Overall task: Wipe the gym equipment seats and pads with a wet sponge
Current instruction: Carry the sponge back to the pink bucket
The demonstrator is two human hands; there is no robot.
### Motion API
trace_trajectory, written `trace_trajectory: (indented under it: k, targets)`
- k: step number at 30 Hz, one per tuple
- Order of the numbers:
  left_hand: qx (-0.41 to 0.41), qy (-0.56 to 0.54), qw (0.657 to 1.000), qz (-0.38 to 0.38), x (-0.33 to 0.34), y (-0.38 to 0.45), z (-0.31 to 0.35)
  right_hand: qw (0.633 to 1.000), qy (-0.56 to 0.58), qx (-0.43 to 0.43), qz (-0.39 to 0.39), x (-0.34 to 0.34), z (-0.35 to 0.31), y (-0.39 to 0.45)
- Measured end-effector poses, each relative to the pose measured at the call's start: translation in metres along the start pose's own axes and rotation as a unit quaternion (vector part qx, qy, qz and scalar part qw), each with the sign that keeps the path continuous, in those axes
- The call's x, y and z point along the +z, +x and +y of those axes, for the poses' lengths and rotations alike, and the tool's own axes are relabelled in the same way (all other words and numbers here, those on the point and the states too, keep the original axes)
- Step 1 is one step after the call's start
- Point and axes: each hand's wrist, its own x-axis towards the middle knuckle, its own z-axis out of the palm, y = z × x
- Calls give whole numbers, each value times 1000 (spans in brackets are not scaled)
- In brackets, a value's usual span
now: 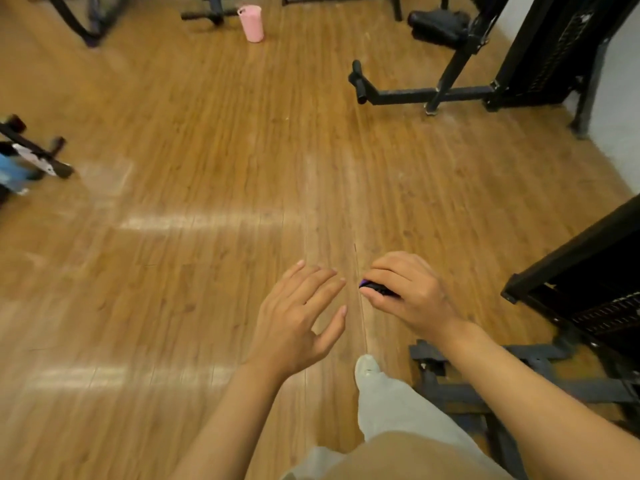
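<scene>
A small dark sponge with a purple edge is gripped in the right hand, fingers curled over it, above the wooden floor. The left hand is held just beside it, fingers spread wide and holding nothing. A black machine pad is seen far ahead on the right; a pink cylinder stands on the floor beyond.

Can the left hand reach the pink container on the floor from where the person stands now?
Probably not. The pink container stands far across the wooden floor, well beyond the open left hand. Nothing blocks the way, so the person would likely have to walk over first.
</scene>
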Motion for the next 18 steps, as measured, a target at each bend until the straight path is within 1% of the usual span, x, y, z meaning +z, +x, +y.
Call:
trace_trajectory:
  k: [4,7,11,15,18]
  targets:
    - [-16,21,999,24,26,69,-31,999,18,-33,-4,8,68,58]
    - [-42,29,998,32,44,114,-58,999,24,-33,-3,20,112,97]
    - [-57,37,997,46,68,170,-101,999,43,-31,5,48,167,144]
    - [-64,37,996,53,99,222,-156,997,64,-37,4,88,226,192]
    - [-67,37,996,49,121,264,-216,997,65,-41,3,125,277,238]
